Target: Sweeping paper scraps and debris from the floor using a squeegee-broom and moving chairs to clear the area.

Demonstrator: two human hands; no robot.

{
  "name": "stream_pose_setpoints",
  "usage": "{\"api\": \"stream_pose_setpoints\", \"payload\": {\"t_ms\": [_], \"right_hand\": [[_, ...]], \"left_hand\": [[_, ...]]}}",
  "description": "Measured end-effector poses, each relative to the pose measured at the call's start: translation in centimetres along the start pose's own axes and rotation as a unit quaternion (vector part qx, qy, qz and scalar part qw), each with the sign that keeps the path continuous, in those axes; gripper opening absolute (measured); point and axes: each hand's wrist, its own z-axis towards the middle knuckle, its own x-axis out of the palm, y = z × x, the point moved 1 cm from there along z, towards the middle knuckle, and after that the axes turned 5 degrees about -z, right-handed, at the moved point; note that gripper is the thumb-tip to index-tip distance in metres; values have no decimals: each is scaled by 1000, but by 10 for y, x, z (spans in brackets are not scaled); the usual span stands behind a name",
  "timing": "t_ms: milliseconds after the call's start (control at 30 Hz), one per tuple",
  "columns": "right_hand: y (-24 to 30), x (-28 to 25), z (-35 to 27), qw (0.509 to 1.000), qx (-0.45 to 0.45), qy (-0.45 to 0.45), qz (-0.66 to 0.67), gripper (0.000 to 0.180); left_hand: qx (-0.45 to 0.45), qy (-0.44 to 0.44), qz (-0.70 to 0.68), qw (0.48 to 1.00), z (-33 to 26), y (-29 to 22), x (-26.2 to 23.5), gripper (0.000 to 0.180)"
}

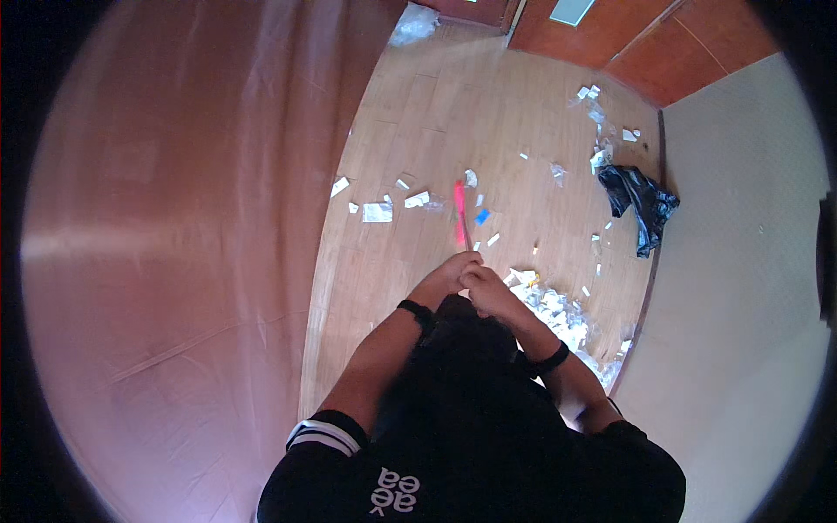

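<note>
Both my hands are closed around the handle of a broom with a narrow pinkish-red head, which rests at the wooden floor ahead of me. My left hand and my right hand are close together at the handle. Most of the grip is hidden by my own fingers. Beside the broom head lie a blue scrap and a crumpled white scrap. To its left are white paper pieces. A heap of white paper and plastic scraps spreads past my right forearm.
A black plastic bag lies by the pale wall on the right. More scraps trail along that wall. Clear plastic sits at the far end, near reddish-brown wooden doors. A brown sheet-like surface fills the left side.
</note>
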Motion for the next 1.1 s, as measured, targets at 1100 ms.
{"api": "stream_pose_setpoints", "payload": {"t_ms": [1100], "right_hand": [[132, 125, 167, 967, 16, 234, 105, 13]], "left_hand": [[49, -281, 82, 955, -122, -152, -189, 14]]}}
